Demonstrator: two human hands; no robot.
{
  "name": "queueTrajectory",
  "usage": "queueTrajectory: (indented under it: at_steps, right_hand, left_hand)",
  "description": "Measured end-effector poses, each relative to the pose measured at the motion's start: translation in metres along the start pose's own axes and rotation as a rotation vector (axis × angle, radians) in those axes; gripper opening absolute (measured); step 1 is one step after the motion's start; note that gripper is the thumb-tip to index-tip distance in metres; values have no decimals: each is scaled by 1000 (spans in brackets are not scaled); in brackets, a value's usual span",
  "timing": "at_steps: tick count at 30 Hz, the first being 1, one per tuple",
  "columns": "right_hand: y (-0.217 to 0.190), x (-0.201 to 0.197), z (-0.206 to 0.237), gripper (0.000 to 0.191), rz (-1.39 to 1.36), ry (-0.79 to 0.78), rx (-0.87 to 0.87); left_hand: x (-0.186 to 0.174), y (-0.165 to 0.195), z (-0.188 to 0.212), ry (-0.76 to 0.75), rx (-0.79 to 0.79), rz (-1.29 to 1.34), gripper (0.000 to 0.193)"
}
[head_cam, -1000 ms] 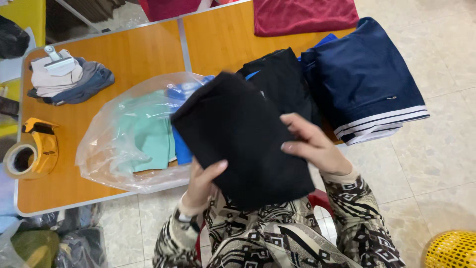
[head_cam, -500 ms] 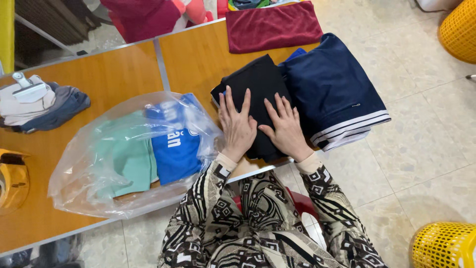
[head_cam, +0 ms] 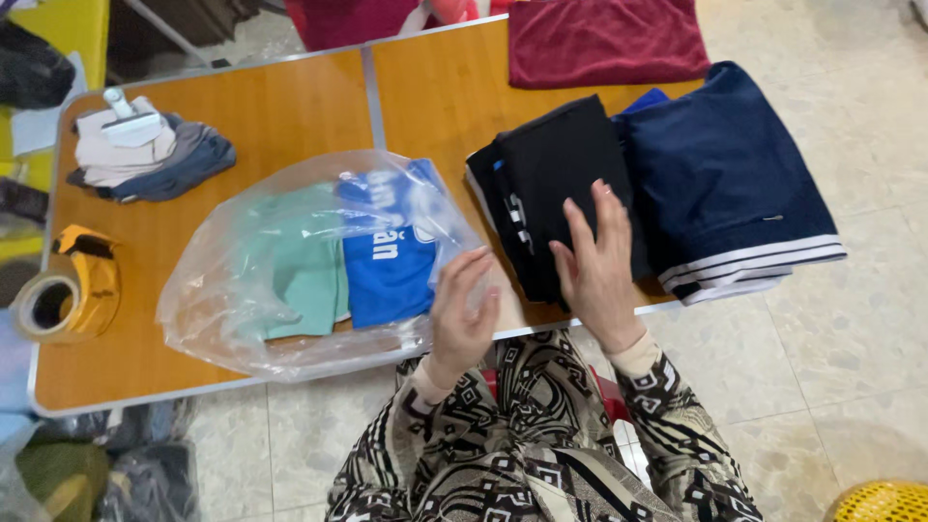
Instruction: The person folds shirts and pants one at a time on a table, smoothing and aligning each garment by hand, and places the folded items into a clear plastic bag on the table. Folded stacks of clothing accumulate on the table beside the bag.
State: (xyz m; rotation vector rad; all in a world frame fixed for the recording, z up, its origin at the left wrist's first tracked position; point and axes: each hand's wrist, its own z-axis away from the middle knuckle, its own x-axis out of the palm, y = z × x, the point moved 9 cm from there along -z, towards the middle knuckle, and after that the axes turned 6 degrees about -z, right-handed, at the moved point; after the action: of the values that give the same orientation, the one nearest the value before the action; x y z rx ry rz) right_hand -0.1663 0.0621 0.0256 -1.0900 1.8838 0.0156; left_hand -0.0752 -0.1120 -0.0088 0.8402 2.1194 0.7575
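A folded black garment (head_cam: pixel 556 188) lies on the orange table (head_cam: pixel 290 111), on top of a black stack. My right hand (head_cam: pixel 601 266) rests flat on its near edge with the fingers spread. My left hand (head_cam: pixel 462 307) hovers open by the right end of a clear plastic bag (head_cam: pixel 290 329), holding nothing. Inside the bag lie a folded green garment (head_cam: pixel 295 271) and a blue one (head_cam: pixel 387 256). To the right of the black stack sits a folded navy garment with white stripes (head_cam: pixel 720 179).
A dark red cloth (head_cam: pixel 604 39) lies at the table's far edge. At the left stand a tape dispenser (head_cam: pixel 68 290) and a small heap of grey and beige clothes (head_cam: pixel 145 155). A yellow basket (head_cam: pixel 884 503) is on the tiled floor at bottom right.
The black garment, held up in both hands a second ago, now lies on the stack. My left hand has since come off it toward the plastic bag.
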Motion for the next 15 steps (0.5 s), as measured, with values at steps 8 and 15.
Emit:
queueTrajectory:
  at_steps: [8, 15]
  right_hand:
    - [-130, 145, 24, 42, -582, -595, -379]
    - [-52, 215, 29, 51, -114, -572, -23]
  left_hand:
    - [-94, -154, 43, 57, -426, -498, 37]
    - [-90, -216, 68, -126, -535, -746, 58]
